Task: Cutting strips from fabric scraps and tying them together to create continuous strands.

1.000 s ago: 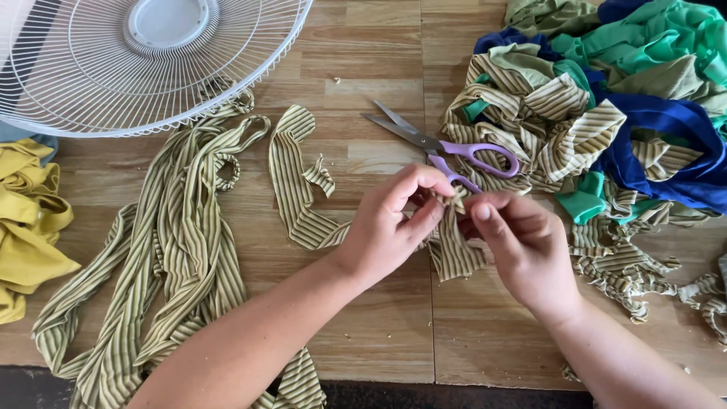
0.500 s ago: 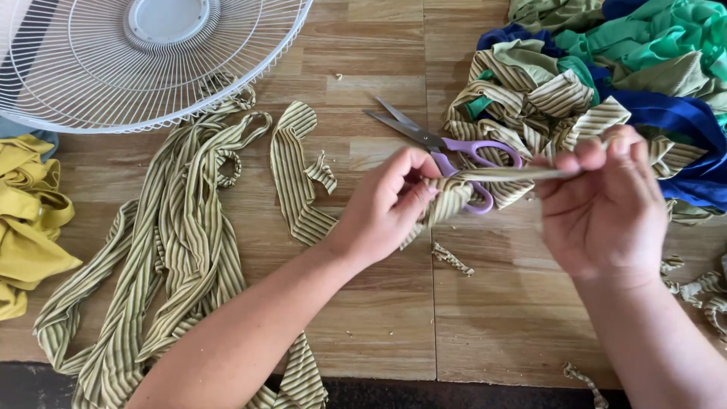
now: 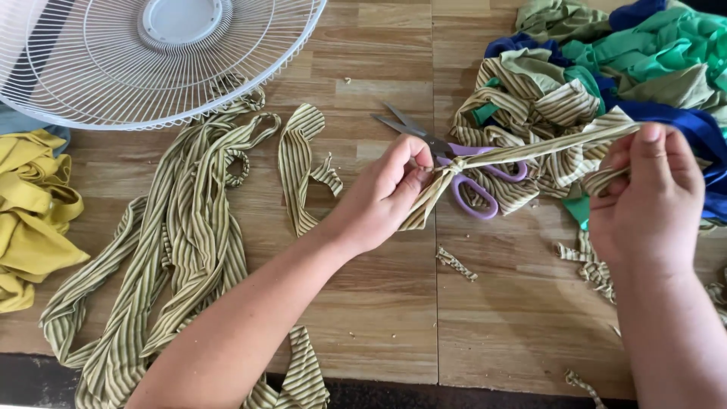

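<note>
While both forearms reach in from below over the wooden floor (image 3: 379, 303), the left hand (image 3: 382, 193) pinches the knotted end of a striped fabric strip (image 3: 530, 150), and the right hand (image 3: 653, 198) grips its other end, holding it taut between them above purple-handled scissors (image 3: 473, 178). Long striped strips (image 3: 182, 242) lie loose to the left, beside yellow cloth (image 3: 34, 212) and a white fan grille (image 3: 151, 60). Green, blue and striped scraps (image 3: 606, 68) are heaped at upper right.

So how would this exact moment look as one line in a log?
left hand: pinches knot in striped strip | right hand: pulls other end taut | scissors: on floor under strip
</note>
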